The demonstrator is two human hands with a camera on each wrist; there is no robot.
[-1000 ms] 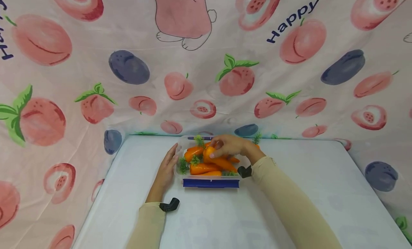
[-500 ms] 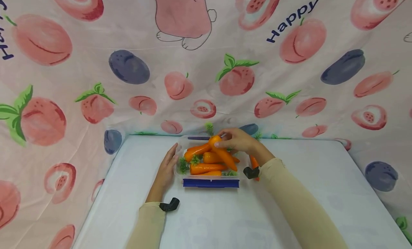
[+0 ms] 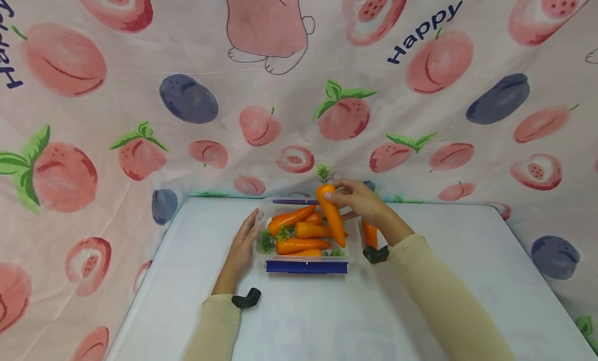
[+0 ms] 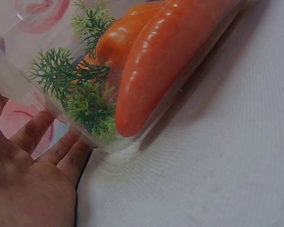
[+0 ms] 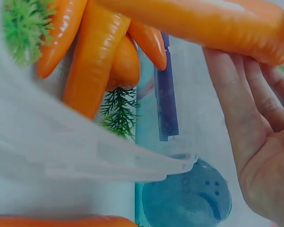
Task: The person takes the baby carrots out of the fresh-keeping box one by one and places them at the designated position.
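Between the thumb and fingers of my right hand is an orange toy carrot with a green leafy top. It is raised over the right part of a clear plastic container, top up and tip pointing down. In the right wrist view, the carrot crosses above the fingers. Several more carrots lie piled inside the container. My left hand rests its straight fingers against the container's left wall. The left wrist view shows those fingers right at the clear corner, beside green carrot tops.
A blue latch flap hangs at the container's front, and another at its back. Another carrot lies on the white table to the right of the container. A fruit-print cloth hangs behind the table.
My right hand has lifted the carrot from the pile and moved it up and to the right, tilting it more upright. The left hand and container stay in place.
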